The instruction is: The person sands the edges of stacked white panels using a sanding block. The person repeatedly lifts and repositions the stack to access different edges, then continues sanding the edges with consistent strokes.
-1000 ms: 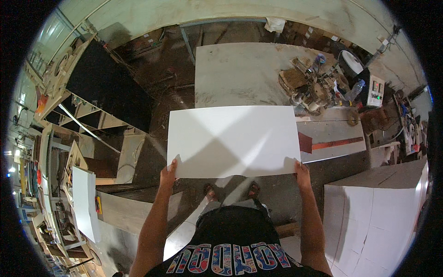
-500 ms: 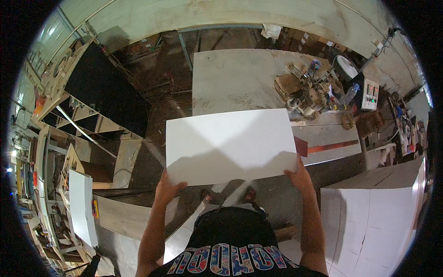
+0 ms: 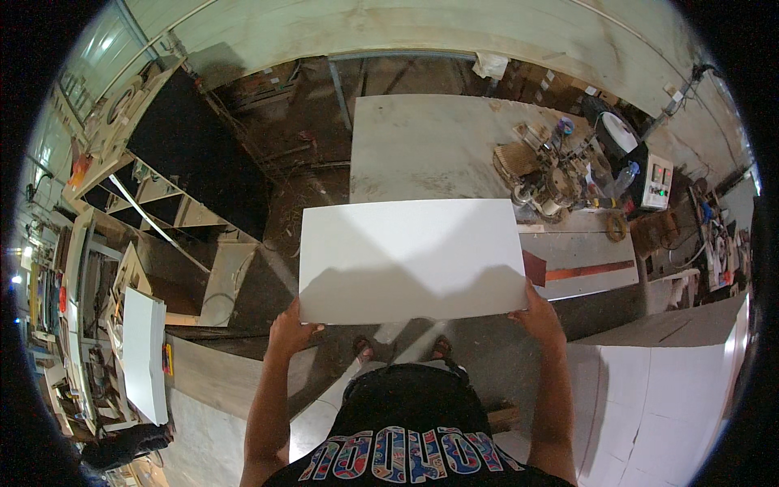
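A rectangular white board [image 3: 414,260] is held out in front of my body, its long side running left to right. My left hand [image 3: 292,328] is closed on its near left corner, the thumb along the near edge. At the near right corner my right hand [image 3: 539,318] grips it the same way, some fingers hidden beneath. Past the board's far edge lies a grey worktable [image 3: 430,150], partly covered by it. A dark red strip [image 3: 588,271] on the table's near part shows just right of the board.
A machine with brushes and rollers [image 3: 556,174] stands on the table's right, beside a control box [image 3: 656,180]. To the left is an open-framed wooden cabinet [image 3: 195,154], with white boards [image 3: 144,353] nearer. White panels [image 3: 657,398] lie at the near right.
The board has become slightly more level, its right end lower against my body. Both hands keep their hold on its corners. The whole view has shifted a little.
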The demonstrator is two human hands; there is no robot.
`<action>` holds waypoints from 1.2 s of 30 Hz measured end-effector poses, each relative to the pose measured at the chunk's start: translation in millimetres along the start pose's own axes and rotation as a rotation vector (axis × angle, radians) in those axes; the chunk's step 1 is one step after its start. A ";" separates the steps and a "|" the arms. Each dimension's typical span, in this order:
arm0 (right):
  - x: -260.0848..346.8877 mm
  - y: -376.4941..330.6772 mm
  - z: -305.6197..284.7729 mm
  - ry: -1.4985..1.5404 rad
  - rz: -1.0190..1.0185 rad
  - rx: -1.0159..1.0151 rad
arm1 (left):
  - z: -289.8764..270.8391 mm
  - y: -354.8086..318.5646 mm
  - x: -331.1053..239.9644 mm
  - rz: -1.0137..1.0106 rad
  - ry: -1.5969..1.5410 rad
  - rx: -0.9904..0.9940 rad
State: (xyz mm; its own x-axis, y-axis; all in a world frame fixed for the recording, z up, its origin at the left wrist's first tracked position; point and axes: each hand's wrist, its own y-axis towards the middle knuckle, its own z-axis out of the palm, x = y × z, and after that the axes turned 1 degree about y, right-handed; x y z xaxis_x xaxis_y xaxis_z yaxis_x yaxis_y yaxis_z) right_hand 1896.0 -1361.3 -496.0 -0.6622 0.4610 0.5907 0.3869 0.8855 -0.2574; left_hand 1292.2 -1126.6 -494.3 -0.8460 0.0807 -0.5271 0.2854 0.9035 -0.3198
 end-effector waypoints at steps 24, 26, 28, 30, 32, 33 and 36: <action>-10.0 4.5 17.8 0.183 -0.071 -0.072 | 24.3 -7.8 15.7 0.002 -0.122 -0.122; -9.9 3.6 17.8 0.144 -0.053 -0.085 | 25.6 -7.9 12.8 -0.006 -0.046 -0.164; -9.8 4.9 16.3 0.091 -0.049 -0.094 | 23.0 -4.6 11.1 -0.056 0.012 -0.130; -9.8 7.0 13.2 0.043 -0.077 -0.095 | 20.0 -2.1 8.8 -0.090 0.037 -0.120; -9.4 9.4 10.4 0.088 -0.026 -0.071 | 17.1 -1.0 5.4 -0.125 0.043 -0.122; -9.1 10.6 9.6 0.109 0.007 -0.059 | 15.7 -0.9 3.5 -0.117 0.027 -0.128; -8.1 12.4 10.7 0.019 -0.051 -0.101 | 13.2 -1.4 -1.0 -0.132 0.001 -0.119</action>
State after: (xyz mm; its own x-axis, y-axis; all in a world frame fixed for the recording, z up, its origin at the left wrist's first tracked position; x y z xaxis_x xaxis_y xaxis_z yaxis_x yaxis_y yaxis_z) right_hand 1899.3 -1353.4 -512.1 -0.6707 0.4135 0.6158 0.4163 0.8970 -0.1489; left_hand 1298.6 -1133.5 -503.7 -0.8729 -0.0417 -0.4861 0.1164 0.9498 -0.2904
